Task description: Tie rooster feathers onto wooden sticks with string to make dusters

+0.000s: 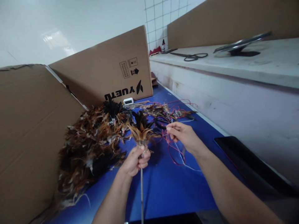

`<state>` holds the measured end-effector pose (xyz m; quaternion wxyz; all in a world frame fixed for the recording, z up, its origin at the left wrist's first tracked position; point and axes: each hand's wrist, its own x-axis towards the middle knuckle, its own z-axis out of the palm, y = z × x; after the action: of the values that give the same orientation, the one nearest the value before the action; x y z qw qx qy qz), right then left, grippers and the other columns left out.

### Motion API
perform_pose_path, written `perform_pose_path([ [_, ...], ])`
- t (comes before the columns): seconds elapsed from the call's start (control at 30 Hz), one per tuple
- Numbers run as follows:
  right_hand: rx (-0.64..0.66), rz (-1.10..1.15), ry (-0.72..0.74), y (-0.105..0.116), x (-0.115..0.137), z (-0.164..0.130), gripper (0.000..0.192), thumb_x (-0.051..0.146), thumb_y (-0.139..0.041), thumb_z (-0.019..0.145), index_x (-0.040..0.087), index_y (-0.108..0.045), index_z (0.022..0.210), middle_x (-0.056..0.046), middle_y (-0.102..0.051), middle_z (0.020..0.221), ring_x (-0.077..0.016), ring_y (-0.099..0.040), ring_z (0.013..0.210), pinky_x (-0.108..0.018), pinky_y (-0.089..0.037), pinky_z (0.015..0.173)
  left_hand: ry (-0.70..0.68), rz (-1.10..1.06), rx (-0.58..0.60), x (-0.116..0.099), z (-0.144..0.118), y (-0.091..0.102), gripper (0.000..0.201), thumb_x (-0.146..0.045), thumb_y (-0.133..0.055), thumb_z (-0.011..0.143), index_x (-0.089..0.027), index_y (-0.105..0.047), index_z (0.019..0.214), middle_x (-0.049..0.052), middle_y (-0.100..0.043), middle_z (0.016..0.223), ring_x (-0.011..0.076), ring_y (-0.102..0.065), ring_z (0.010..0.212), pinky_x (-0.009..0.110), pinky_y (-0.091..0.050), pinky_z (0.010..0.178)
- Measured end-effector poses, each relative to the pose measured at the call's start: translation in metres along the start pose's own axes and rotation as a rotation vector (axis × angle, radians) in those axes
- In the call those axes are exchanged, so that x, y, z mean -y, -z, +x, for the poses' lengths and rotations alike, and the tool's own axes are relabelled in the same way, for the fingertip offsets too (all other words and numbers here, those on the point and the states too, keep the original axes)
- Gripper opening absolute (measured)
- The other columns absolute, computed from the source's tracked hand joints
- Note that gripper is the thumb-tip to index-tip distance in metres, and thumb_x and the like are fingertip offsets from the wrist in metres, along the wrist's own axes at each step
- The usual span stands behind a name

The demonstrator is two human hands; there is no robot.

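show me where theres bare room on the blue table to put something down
The blue tabletop is bare between the two forearms, below the left hand and right hand. The white ledge is bare right of the black scissors. It is crowded at the brown and black feather pile and the red and white strings.
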<state>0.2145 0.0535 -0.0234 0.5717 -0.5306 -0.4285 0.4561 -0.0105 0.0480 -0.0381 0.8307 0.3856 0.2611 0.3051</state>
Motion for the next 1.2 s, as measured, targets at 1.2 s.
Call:
perform_pose_path([
  [1.2, 0.434, -1.09, 0.394, -0.082, -0.019, -0.019, 0.021, 0.027, -0.039, 0.089, 0.019, -0.057, 0.096, -0.007, -0.064, 0.092, -0.0181, -0.06, 0.082, -0.026, -0.036, 0.065, -0.261, -0.325, 0.04, -0.035, -0.026, 0.006, 0.015, -0.026, -0.049, 0.085, -0.016, -0.04, 0.077, -0.008, -0.026, 0.058, 0.0004, -0.013, 0.039, 0.011, -0.009, 0.032],
])
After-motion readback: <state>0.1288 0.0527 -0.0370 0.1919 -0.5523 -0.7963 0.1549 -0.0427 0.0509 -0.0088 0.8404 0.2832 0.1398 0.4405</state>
